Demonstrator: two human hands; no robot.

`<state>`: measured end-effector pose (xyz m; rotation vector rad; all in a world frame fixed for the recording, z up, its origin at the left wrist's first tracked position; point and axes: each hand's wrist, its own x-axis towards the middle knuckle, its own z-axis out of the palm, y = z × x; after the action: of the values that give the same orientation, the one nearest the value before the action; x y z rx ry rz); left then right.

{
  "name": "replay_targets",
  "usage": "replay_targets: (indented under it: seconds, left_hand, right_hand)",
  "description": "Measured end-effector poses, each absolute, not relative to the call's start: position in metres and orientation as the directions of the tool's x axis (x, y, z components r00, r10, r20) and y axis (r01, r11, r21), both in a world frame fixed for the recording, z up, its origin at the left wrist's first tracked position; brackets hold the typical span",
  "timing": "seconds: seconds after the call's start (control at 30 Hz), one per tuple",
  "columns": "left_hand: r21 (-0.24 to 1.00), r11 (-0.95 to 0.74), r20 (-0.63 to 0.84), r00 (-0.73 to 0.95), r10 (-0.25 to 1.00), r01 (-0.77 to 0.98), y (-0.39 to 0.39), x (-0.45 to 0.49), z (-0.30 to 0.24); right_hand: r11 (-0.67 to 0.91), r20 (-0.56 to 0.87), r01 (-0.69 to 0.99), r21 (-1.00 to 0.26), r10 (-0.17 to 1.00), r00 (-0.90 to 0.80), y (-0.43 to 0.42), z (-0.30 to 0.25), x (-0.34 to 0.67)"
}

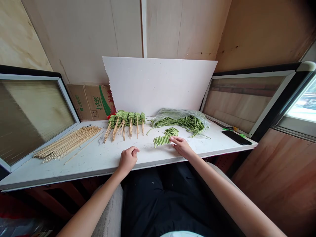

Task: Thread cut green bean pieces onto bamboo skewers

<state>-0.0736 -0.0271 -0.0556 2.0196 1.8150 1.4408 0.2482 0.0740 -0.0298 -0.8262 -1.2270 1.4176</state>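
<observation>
My right hand (181, 146) pinches the right end of a row of cut green bean pieces (161, 141), which stand side by side just above the table. Any stick running through them is too thin to make out. Left of the row, my left hand (128, 159) is closed near the table's front edge, and whatever its fingers may hold is hidden. Behind the row lies a small heap of cut bean pieces (172, 131). Long green beans (190, 123) spill from a clear plastic bag (177, 114) farther back.
Skewered bean pieces (130, 117) are stacked at the back, sticks facing me. Many loose bamboo skewers (71, 141) lie on the left of the white table (148, 156). A phone (237, 137) rests at the right. A cardboard box (90, 102) and white board (160, 85) stand behind.
</observation>
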Motion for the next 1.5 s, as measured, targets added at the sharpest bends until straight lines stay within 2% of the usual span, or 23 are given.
replay_targets:
  seconds: [0.3, 0.87, 1.5]
  left_hand:
    - [0.569, -0.309, 0.589, -0.116, 0.8, 0.762, -0.0258, -0.0747, -0.0605]
    - [0.548, -0.312, 0.598, -0.103, 0.795, 0.776, -0.0248, -0.0785, -0.0602]
    - [0.557, -0.301, 0.562, -0.085, 0.823, 0.774, -0.0236, -0.0801, -0.0585]
  right_hand:
    - [0.075, 0.118, -0.253, -0.965, 0.98, -0.161, 0.0724, -0.0298, 0.2445]
    - [0.19, 0.222, -0.149, -0.97, 0.945, -0.241, 0.0726, -0.0323, 0.2469]
    - [0.23, 0.264, -0.152, -0.961, 0.925, -0.272, 0.0692, -0.0316, 0.2475]
